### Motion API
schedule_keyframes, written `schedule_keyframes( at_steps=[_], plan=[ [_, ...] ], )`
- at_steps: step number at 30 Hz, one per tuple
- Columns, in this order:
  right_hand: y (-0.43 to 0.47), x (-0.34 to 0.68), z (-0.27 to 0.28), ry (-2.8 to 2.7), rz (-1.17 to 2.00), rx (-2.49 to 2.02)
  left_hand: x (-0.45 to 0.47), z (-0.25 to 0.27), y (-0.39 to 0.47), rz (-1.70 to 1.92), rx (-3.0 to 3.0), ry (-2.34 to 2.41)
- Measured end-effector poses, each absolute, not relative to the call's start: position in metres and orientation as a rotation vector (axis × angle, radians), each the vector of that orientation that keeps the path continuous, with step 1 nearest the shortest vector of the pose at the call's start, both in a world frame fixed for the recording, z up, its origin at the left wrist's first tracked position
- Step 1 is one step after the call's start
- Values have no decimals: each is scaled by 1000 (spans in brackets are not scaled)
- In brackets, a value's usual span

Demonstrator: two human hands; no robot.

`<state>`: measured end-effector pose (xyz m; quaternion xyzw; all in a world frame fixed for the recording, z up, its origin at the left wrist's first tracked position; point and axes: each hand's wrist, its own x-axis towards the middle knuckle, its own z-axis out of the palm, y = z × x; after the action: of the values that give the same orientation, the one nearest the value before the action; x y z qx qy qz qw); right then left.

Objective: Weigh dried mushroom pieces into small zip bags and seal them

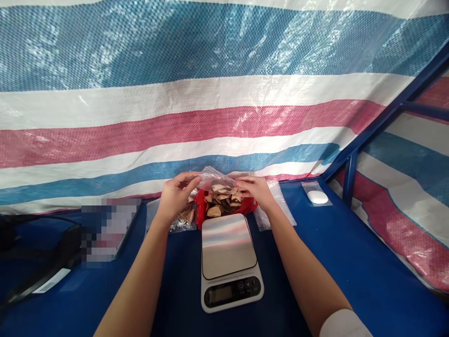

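Note:
A clear plastic bag (pixel 214 177) is stretched between my two hands above a red bag (pixel 200 210). Dried brown slices (pixel 224 203) fill the red bag, which lies open behind the kitchen scale (pixel 228 248). My left hand (pixel 177 194) pinches the clear bag's left edge between thumb and fingers. On the other side, my right hand (pixel 255 189) grips its right edge, fingers close to the slices. The scale's metal plate is bare and its small display shows no readable figures.
Another clear bag with slices (pixel 184 220) lies left of the red bag. Flat clear bags (pixel 277 206) lie under my right forearm. A white oval object (pixel 318 197) sits at the right. A blurred-out flat item (pixel 112 229) and a black device (pixel 52 262) are at the left. Striped sheeting (pixel 196 121) hangs behind the blue table (pixel 351 267).

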<state>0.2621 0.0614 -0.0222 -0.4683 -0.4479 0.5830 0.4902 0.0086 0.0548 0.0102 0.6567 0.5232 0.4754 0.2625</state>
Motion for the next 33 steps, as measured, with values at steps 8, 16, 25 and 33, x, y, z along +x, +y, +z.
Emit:
schedule_keyframes(
  at_steps=[8, 16, 25, 33],
  plan=[
    [61, 254, -27, -1232, 1483, -1170, 12, 15, 52, 1387, 1720, 1367],
    [61, 253, -28, -1101, 1460, -1189, 14, 8, 55, 1545, 1593, 1257],
    [60, 246, -32, -1124, 1543, -1107, 22, 4, 55, 1530, 1578, 1212],
    [59, 242, -31, -1108, 1482, -1140, 23, 3, 55, 1619, 1471, 1170]
  ],
)
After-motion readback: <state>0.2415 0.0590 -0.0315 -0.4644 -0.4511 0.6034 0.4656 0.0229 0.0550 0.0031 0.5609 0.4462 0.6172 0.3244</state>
